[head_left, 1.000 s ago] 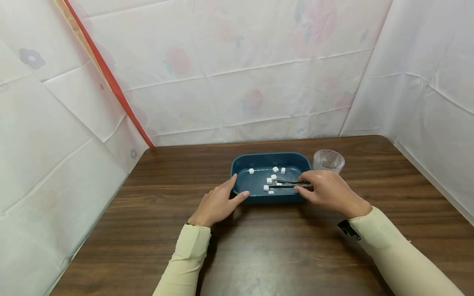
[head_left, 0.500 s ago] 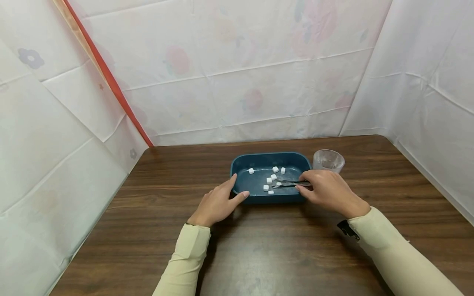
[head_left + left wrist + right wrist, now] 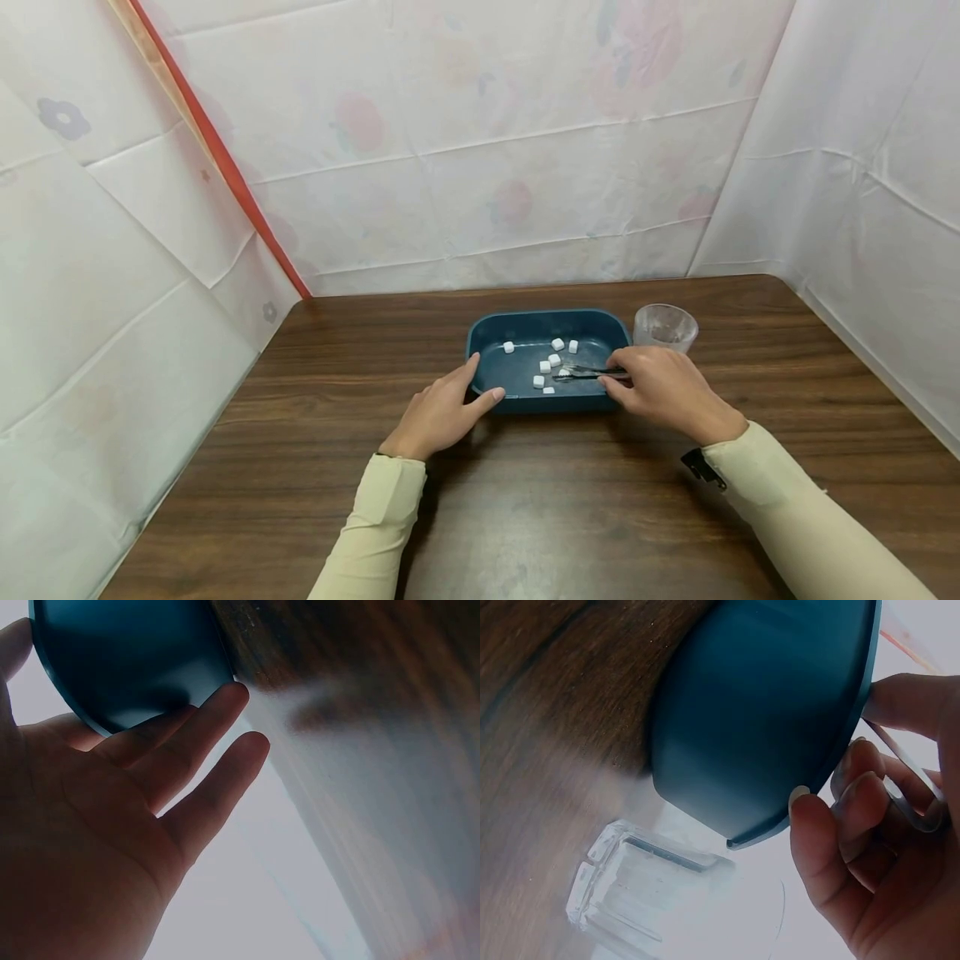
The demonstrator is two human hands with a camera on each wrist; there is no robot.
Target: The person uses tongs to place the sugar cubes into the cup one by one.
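Note:
My right hand [image 3: 666, 387] pinches small metal tongs [image 3: 588, 377] by their arms over the right end of a dark blue tray [image 3: 551, 404]. The bent end of the tongs [image 3: 922, 817] shows under the fingers in the right wrist view. Their dark, toothed tips lie low in the tray, on either side of a small white cube [image 3: 564, 373]; whether they press it I cannot tell. Several more white cubes [image 3: 538, 382] lie loose around it. With fairly straight fingers my left hand [image 3: 442, 410] rests against the tray's left end, thumb at the near rim.
A clear glass cup [image 3: 666, 325] stands just right of the tray, behind the right hand. Brown wood-grain tabletop [image 3: 330, 417] surrounds both. White patterned sheeting [image 3: 480, 167] hangs along the back and both sides, with a red strip [image 3: 225, 158] at the left.
The tongs' tips have drawn closer together around one white cube, the near tip shifting right, away from the front cube. Both hands have stayed almost where they were.

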